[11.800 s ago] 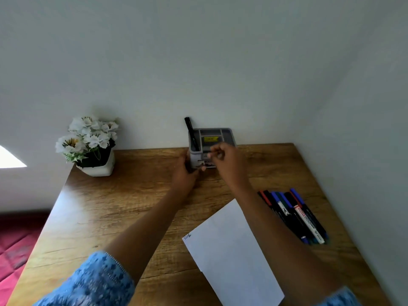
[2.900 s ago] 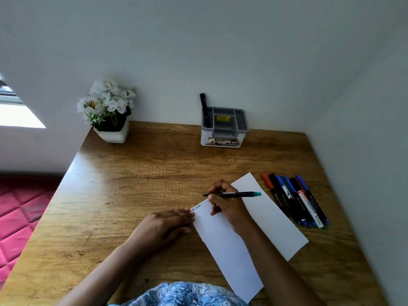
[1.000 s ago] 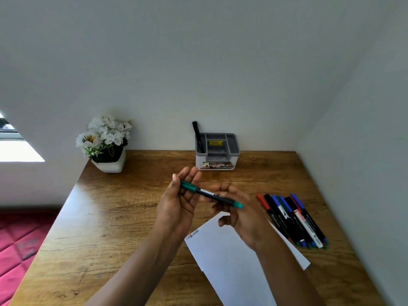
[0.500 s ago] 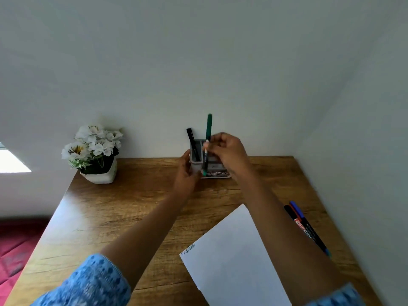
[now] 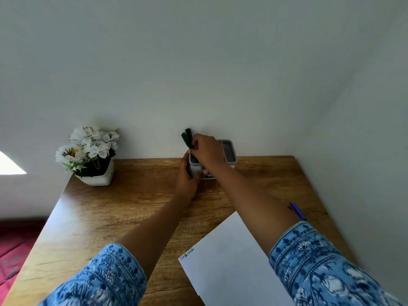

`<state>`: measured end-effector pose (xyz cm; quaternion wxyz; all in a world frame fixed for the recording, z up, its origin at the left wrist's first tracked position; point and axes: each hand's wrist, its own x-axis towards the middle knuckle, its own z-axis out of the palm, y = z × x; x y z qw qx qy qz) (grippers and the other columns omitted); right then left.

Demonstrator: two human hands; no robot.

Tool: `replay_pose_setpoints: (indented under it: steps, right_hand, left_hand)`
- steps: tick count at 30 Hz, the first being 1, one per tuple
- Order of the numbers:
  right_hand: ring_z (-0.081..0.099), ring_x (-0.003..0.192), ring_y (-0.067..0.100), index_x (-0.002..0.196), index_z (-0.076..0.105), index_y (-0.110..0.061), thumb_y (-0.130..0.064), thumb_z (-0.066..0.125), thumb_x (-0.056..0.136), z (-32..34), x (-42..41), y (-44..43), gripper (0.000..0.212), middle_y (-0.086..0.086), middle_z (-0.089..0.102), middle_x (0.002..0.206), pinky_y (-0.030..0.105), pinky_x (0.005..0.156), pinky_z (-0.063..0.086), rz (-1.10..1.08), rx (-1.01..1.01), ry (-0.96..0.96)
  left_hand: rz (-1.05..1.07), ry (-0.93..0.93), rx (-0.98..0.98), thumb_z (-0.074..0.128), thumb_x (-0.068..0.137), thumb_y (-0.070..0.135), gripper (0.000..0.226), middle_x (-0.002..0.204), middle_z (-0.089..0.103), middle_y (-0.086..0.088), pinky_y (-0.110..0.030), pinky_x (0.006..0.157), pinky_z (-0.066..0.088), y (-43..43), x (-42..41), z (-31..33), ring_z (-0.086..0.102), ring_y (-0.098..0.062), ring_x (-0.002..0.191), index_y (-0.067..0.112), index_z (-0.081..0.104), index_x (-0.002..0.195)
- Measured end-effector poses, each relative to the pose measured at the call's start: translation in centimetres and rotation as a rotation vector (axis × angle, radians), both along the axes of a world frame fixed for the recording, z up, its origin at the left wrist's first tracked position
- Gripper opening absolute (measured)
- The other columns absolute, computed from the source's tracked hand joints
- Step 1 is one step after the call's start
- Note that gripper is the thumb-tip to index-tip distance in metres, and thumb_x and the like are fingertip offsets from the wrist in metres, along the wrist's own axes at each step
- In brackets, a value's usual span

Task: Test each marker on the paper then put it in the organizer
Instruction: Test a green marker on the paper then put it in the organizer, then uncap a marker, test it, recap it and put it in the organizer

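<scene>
A grey-and-white organizer (image 5: 229, 154) stands at the desk's far edge against the wall. A green marker (image 5: 185, 139) and a black marker (image 5: 188, 131) stick up from its left compartment. My right hand (image 5: 206, 150) reaches over the organizer and pinches the green marker. My left hand (image 5: 186, 180) grips the organizer's left front corner. A white paper sheet (image 5: 229, 261) with small scribbles at its left corner lies at the near right. A blue marker (image 5: 298, 211) shows beside my right forearm; the other markers are hidden behind the arm.
A white pot of white flowers (image 5: 90, 155) sits at the desk's far left corner. The wooden desk (image 5: 114, 217) meets walls at the back and right. Red floor covering (image 5: 13, 244) lies left of the desk.
The green marker has dropped from above the organizer into its left compartment beside the black one, and my right hand has come down with it. My left hand stays on the organizer.
</scene>
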<state>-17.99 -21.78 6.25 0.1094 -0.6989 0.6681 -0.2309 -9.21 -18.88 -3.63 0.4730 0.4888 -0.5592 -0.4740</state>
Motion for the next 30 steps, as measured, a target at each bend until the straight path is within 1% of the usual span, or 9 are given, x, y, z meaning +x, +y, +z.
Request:
replay_pose_setpoints:
  steps: [4, 9, 12, 14, 17, 20, 22, 26, 30]
  right_hand:
    - [0.063, 0.09, 0.02, 0.105, 0.062, -0.012, -0.024, 0.068, 0.084, -0.1, -0.3, 1.8, 0.025, 0.006, 0.067, 0.101, 0.035, 0.075, 0.053, -0.069, -0.034, -0.106]
    - [0.059, 0.076, 0.004, 0.097, 0.064, -0.018, -0.025, 0.066, 0.086, -1.1, -2.2, 9.1, 0.013, -0.008, 0.065, 0.091, 0.013, 0.06, 0.042, -0.134, -0.108, -0.233]
    - [0.056, 0.073, 0.003, 0.091, 0.065, -0.02, -0.023, 0.068, 0.084, -2.5, -3.9, 14.2, 0.008, -0.011, 0.063, 0.085, 0.013, 0.058, 0.038, -0.212, -0.061, -0.242]
    - [0.058, 0.077, 0.007, 0.091, 0.065, -0.02, -0.022, 0.067, 0.084, -3.5, -5.3, 17.0, 0.008, -0.009, 0.064, 0.085, 0.018, 0.062, 0.04, -0.29, -0.003, -0.212]
    - [0.059, 0.082, 0.011, 0.094, 0.065, -0.019, -0.024, 0.066, 0.085, -4.8, -7.8, 20.3, 0.01, -0.005, 0.065, 0.089, 0.024, 0.063, 0.043, -0.415, 0.03, -0.098]
    - [0.062, 0.084, 0.021, 0.093, 0.066, -0.015, -0.022, 0.065, 0.085, -5.7, -9.8, 22.1, 0.011, 0.003, 0.067, 0.087, 0.028, 0.062, 0.044, -0.511, 0.041, 0.051]
    - [0.061, 0.09, 0.024, 0.098, 0.066, -0.016, -0.024, 0.065, 0.085, -6.2, -10.6, 22.8, 0.016, 0.005, 0.066, 0.093, 0.031, 0.065, 0.046, -0.561, 0.075, 0.117]
    - [0.058, 0.1, 0.024, 0.107, 0.066, -0.016, -0.03, 0.066, 0.085, -7.0, -11.2, 23.1, 0.027, 0.007, 0.062, 0.107, 0.036, 0.074, 0.051, -0.605, 0.129, 0.214]
    - [0.058, 0.098, 0.022, 0.105, 0.065, -0.014, -0.029, 0.064, 0.086, -7.4, -11.3, 22.7, 0.024, 0.006, 0.06, 0.107, 0.035, 0.073, 0.051, -0.611, 0.15, 0.224]
  left_hand:
    - [-0.021, -0.049, 0.003, 0.063, 0.088, 0.005, 0.068, 0.137, 0.048, 0.001, -0.025, 0.097, 0.044, 0.2, 0.3, 0.2, 0.049, -0.011, 0.12, 0.018, 0.031, 0.146]
    - [-0.089, -0.216, 0.151, 0.067, 0.087, 0.024, 0.057, 0.134, 0.054, 0.001, -0.03, 0.097, 0.043, 2.9, 2.6, 0.1, 0.051, -0.017, 0.121, 0.019, 0.043, 0.139]
    - [-0.135, -0.393, 0.155, 0.064, 0.088, 0.034, 0.062, 0.139, 0.045, 0.011, -0.029, 0.101, 0.037, 7.3, 4.9, 0.0, 0.044, -0.01, 0.125, 0.03, 0.035, 0.143]
    - [-0.196, -0.494, 0.067, 0.064, 0.087, 0.04, 0.062, 0.138, 0.045, 0.014, -0.031, 0.103, 0.038, 10.6, 6.7, -0.3, 0.044, -0.008, 0.125, 0.038, 0.036, 0.142]
    - [-0.361, -0.64, -0.065, 0.06, 0.088, 0.047, 0.061, 0.144, 0.038, 0.014, -0.033, 0.109, 0.033, 14.0, 8.4, -0.7, 0.036, -0.006, 0.132, 0.038, 0.034, 0.143]
    - [-0.469, -0.768, -0.165, 0.041, 0.084, 0.067, 0.068, 0.146, 0.029, 0.018, -0.027, 0.112, 0.022, 15.2, 9.0, -1.0, 0.02, 0.001, 0.136, 0.036, 0.033, 0.144]
    - [-0.497, -0.809, -0.214, 0.03, 0.08, 0.075, 0.076, 0.144, 0.029, 0.022, -0.023, 0.111, 0.016, 15.3, 8.9, -1.2, 0.014, 0.004, 0.137, 0.034, 0.034, 0.144]
    - [-0.506, -0.863, -0.26, 0.021, 0.076, 0.082, 0.086, 0.148, 0.031, 0.019, -0.028, 0.113, 0.016, 15.1, 8.8, -1.8, 0.013, 0.0, 0.14, 0.033, 0.036, 0.144]
    - [-0.514, -0.88, -0.251, 0.025, 0.077, 0.081, 0.082, 0.149, 0.03, 0.02, -0.029, 0.114, 0.015, 15.1, 8.7, -1.5, 0.012, 0.001, 0.14, 0.034, 0.036, 0.143]
